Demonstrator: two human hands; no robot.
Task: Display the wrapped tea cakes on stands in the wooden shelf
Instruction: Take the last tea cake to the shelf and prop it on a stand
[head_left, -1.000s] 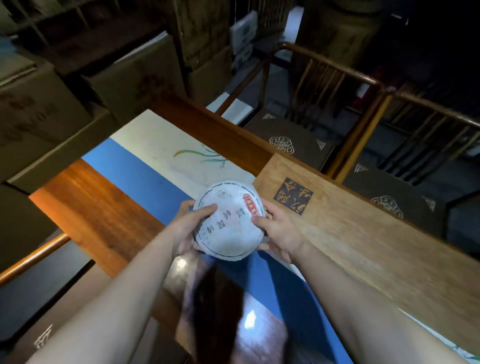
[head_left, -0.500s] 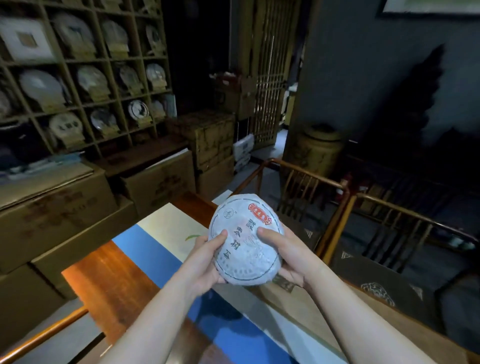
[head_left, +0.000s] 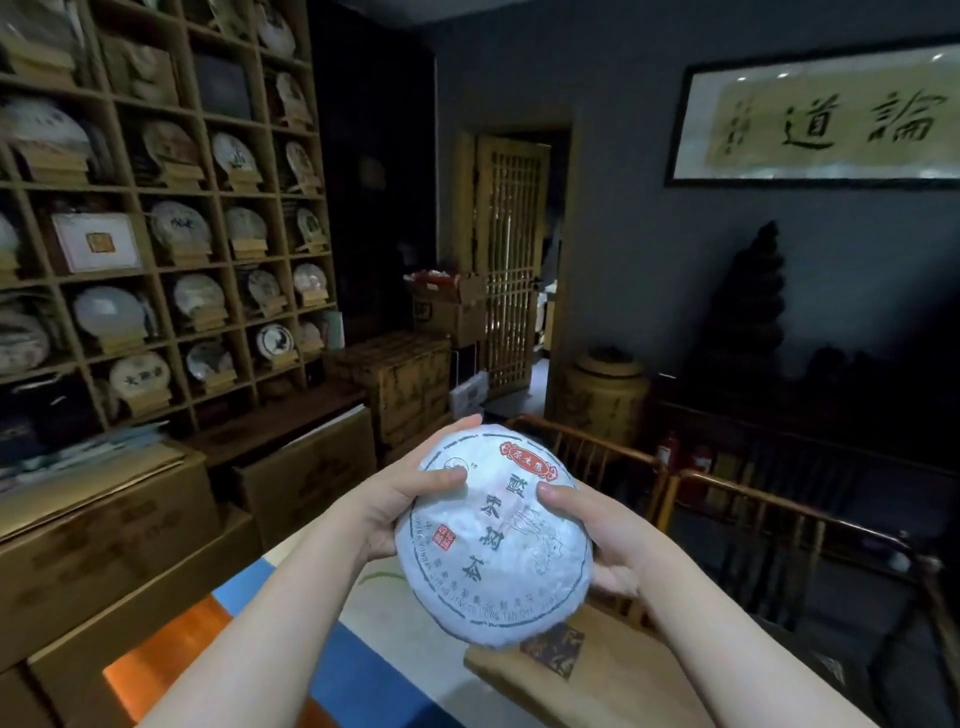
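Observation:
A round tea cake (head_left: 493, 540) in white paper with green characters and a red label is held up in front of me, face toward the camera. My left hand (head_left: 400, 504) grips its left edge, thumb on the front. My right hand (head_left: 597, 540) grips the right edge, thumb on the front too, fingers behind. The wooden shelf (head_left: 156, 265) fills the left wall; most of its cells hold wrapped tea cakes on small wooden stands (head_left: 200, 319).
Cardboard boxes (head_left: 104, 525) are stacked below the shelf. The table (head_left: 171, 654) with its blue and white runner lies under my arms, a wooden box (head_left: 597, 670) on it. Wooden chairs (head_left: 727, 499) stand to the right. A lattice door (head_left: 511, 260) is ahead.
My view has swung up from the table to the room and shelf. Both hands have lifted the tea cake off the table and raised it toward the camera.

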